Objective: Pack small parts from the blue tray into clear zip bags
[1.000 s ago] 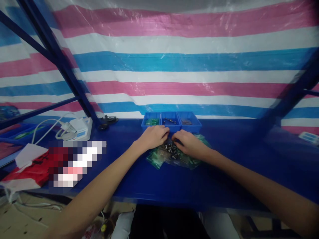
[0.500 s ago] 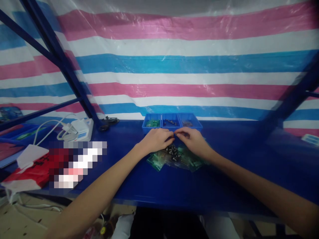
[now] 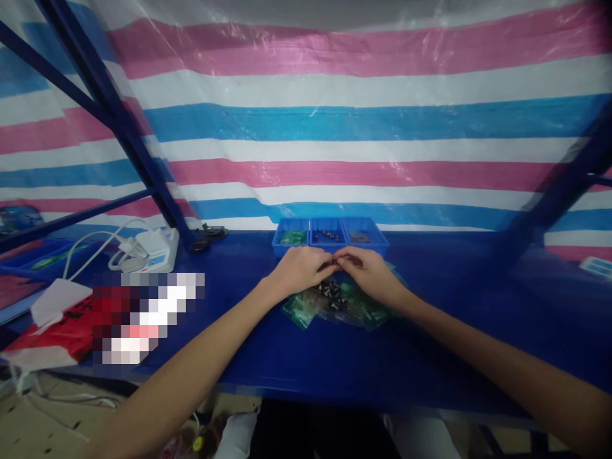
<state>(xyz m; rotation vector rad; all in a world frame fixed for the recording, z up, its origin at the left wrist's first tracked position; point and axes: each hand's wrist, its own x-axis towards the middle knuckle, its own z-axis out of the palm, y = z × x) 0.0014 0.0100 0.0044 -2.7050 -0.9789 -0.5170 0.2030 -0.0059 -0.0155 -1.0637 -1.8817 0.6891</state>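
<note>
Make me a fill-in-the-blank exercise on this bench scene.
1. The left hand and right hand meet fingertip to fingertip in front of ___ blue trays in a row.
2. Below them, small dark parts lie on clear bags of ___ pieces.
3. The table is dark ___.
4. The white charger lies on the person's ___ side.
Missing: three; green; blue; left.

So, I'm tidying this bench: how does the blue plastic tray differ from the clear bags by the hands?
The blue plastic tray is rigid and sits behind the left hand and right hand; the clear plastic bags of green parts lie flat, partly under them. The tray is divided in three; the bags make one pile. Both rest on the blue bench.
</note>
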